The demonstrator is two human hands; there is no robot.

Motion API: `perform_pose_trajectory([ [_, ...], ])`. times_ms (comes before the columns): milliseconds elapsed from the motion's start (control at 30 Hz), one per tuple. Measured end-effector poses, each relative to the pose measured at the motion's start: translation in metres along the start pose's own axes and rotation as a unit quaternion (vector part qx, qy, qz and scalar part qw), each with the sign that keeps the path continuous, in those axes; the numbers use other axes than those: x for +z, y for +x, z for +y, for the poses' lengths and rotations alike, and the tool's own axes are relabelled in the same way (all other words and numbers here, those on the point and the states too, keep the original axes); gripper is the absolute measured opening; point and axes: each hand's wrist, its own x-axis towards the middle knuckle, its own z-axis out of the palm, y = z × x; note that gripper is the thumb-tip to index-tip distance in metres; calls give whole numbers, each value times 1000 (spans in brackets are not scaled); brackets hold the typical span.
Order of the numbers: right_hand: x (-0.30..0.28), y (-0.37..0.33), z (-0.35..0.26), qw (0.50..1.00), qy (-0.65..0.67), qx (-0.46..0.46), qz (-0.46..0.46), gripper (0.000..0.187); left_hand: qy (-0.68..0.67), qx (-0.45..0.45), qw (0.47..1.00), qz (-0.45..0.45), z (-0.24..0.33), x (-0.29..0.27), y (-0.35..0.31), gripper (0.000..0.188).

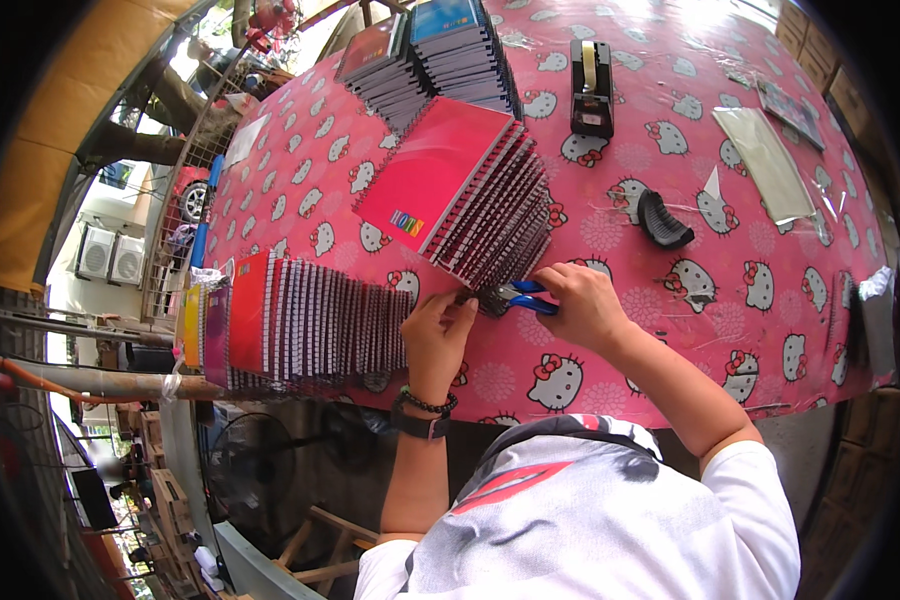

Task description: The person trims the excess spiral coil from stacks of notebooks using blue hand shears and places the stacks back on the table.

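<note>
A tall stack of spiral-bound notebooks [440, 180] with a pink-red cover on top stands tilted in front of me. My right hand [582, 305] is closed round the blue handles of a pair of pliers [532, 302]. Their metal jaws reach to the near lower corner of the stack, by the wire bindings. My left hand [438, 335] is at that same corner with thumb and fingers pinched together; what they hold is too small to make out. A dark bracelet and a black band circle the left wrist.
Left of my left hand runs a row of upright spiral notebooks [250, 315]. More stacked notebooks [460, 50] stand at the back. A black tape dispenser [591, 90], a curved black object [664, 220] and a pale plastic sheet [767, 165] lie on the pink patterned tablecloth [610, 385].
</note>
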Motion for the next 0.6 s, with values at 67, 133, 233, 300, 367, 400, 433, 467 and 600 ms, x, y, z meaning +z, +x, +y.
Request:
perform_pose_trajectory([
  [67,-4,-4,4,1000,-13,-7,14,36,-119,-120,985,-22,-13,1,-2,22],
  [133,-5,-3,4,998,-33,-26,40,38,-227,-190,954,-40,-19,4,-2,24],
  [233,-2,-2,3,997,-50,-36,54,40,-296,-200,932,-59,-18,14,0,27],
  [300,1,0,1,997,-53,-32,39,41,-238,-176,953,-67,-18,16,1,28],
  [367,2,2,0,998,-53,-22,6,40,-235,-193,951,-59,-16,16,3,23],
  [400,5,2,2,999,-38,-10,-10,40,-234,-202,950,-55,-15,15,3,21],
  [433,10,2,5,999,-22,1,-27,40,-230,-199,951,-52,-15,15,3,23],
  [467,13,1,8,999,-7,12,-44,39,-227,-196,953,-50,-15,15,2,25],
  [600,4,-1,9,1000,-3,10,-18,39,-238,-208,947,-47,-19,15,0,25],
])
